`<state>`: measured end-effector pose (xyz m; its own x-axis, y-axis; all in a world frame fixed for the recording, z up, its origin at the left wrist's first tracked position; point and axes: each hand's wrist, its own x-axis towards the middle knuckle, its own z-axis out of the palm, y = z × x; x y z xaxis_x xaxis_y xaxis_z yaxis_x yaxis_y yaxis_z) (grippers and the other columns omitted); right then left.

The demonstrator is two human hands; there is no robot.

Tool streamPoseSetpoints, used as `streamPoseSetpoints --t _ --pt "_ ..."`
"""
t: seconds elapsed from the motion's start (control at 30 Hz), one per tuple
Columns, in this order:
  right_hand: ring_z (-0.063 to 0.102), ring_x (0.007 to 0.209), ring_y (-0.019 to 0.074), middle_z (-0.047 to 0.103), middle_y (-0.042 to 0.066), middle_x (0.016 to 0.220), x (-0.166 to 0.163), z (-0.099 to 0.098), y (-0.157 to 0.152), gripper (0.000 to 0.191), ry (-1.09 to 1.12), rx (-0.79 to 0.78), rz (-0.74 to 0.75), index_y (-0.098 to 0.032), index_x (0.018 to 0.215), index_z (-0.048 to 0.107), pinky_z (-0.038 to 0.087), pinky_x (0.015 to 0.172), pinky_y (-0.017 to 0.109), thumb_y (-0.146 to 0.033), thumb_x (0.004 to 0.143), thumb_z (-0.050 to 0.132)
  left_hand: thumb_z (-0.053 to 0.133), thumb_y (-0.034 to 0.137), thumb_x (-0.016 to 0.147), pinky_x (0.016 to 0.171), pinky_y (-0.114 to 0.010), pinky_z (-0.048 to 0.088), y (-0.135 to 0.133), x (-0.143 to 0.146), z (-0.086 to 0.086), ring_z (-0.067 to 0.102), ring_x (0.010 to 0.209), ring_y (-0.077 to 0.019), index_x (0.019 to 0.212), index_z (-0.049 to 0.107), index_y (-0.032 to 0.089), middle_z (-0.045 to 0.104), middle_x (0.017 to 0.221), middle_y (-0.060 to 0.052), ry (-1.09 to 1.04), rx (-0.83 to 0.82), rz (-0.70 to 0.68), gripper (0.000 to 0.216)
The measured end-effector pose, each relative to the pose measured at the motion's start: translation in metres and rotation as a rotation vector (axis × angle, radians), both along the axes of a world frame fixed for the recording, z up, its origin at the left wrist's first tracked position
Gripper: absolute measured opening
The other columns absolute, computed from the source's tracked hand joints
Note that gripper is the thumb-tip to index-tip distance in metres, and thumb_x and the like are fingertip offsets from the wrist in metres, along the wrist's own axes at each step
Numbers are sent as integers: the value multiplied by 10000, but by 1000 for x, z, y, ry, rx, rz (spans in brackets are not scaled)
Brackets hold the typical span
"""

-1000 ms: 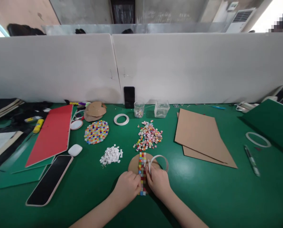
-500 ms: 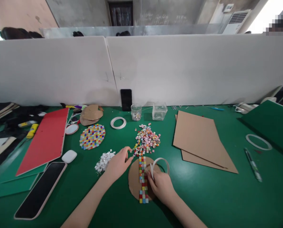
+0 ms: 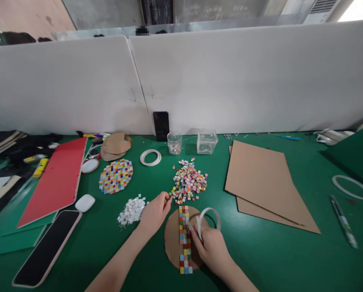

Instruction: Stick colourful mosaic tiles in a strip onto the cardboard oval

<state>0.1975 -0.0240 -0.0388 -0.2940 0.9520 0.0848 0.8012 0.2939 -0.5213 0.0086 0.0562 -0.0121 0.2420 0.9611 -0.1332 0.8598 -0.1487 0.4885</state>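
Observation:
My left hand point(image 3: 155, 211) reaches to the near-left edge of a pile of small coloured mosaic tiles point(image 3: 190, 182). Its thumb and fingertips are pinched together; whatever lies between them is too small to make out. My right hand point(image 3: 212, 246) is closed on a roll of white tape point(image 3: 219, 221), held tilted above a round cardboard disc point(image 3: 171, 239). Its fingertips are at the right side of a strip of coloured tiles point(image 3: 185, 251) that runs down the disc and past its near edge. White tiles point(image 3: 131, 211) lie heaped by my left wrist.
A tile-covered disc point(image 3: 116, 176), a ring of white tape point(image 3: 150, 157), a plastic cup point(image 3: 174, 144) and a clear box point(image 3: 207, 142) stand farther back. Cardboard sheets point(image 3: 260, 178) and a pen point(image 3: 344, 222) lie right; a red board point(image 3: 55, 180) and a phone point(image 3: 47, 249) lie left.
My left hand's thumb and fingers, apart before, have come together at the edge of the coloured pile. My right hand keeps the tape roll over the disc. The camera view has shifted slightly.

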Motion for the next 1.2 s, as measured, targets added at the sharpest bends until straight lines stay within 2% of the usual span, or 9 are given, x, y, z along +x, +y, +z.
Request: streamPoseSetpoints --t 0.1,0.23,0.43,0.53,0.63,0.73,0.8,1.0,1.2 --pt "603 491 161 625 50 571 0 0 0 449 23 -12 -1 -167 688 556 284 469 262 -297 965 228 304 316 910 485 -238 257 2 -2 -2 480 501 -138 800 419 212 451 577 45 -85 -11 53 190" --pt "600 511 180 625 62 592 0 0 1 446 125 -77 -19 -172 693 545 313 478 262 -347 962 235 255 410 928 502 -229 312 3 -4 -3 500 499 -132 757 398 218 455 544 54 -251 -49 91 294" --pt "475 424 129 470 -15 473 -1 11 5 465 664 -302 -276 -205 610 444 341 434 229 -503 928 282 265 422 927 525 -226 342 -2 -2 -4 454 501 -116 727 375 218 419 564 60 -471 -72 144 307" --pt "404 388 110 384 -47 443 -4 22 10 478 740 -316 -318 -210 588 428 318 404 223 -538 912 301 258 419 930 522 -218 352 -6 2 -2 443 501 -103 701 356 214 419 578 58 -584 -108 154 323" --pt "448 413 125 418 -42 463 -9 36 20 427 647 -300 -233 -213 638 427 352 430 231 -491 931 290 295 421 921 494 -208 332 -12 7 3 418 486 -94 714 380 207 426 580 57 -684 -163 157 309" --pt "542 544 153 519 -5 592 -18 46 35 352 447 -176 -86 -202 743 464 403 524 247 -368 966 248 348 434 902 468 -203 304 -19 13 11 383 466 -87 736 414 200 429 577 59 -782 -225 158 294" --pt "582 636 170 564 16 673 -26 49 45 305 419 -161 -34 -200 790 476 412 577 257 -330 967 264 376 439 887 465 -204 297 -22 16 16 369 465 -87 741 428 197 416 568 61 -846 -253 171 287" --pt "569 626 193 564 36 680 -39 47 61 209 353 -126 99 -189 799 496 382 572 278 -267 937 360 442 449 837 468 -182 289 -23 16 21 324 488 -77 668 365 196 329 557 74 -1055 -290 235 315" --pt "519 594 139 548 -8 662 -36 60 58 207 373 -139 212 -198 771 498 394 555 231 -287 930 399 521 464 790 373 -160 183 -25 4 15 248 403 -56 705 402 192 314 508 87 -1224 -477 175 310"
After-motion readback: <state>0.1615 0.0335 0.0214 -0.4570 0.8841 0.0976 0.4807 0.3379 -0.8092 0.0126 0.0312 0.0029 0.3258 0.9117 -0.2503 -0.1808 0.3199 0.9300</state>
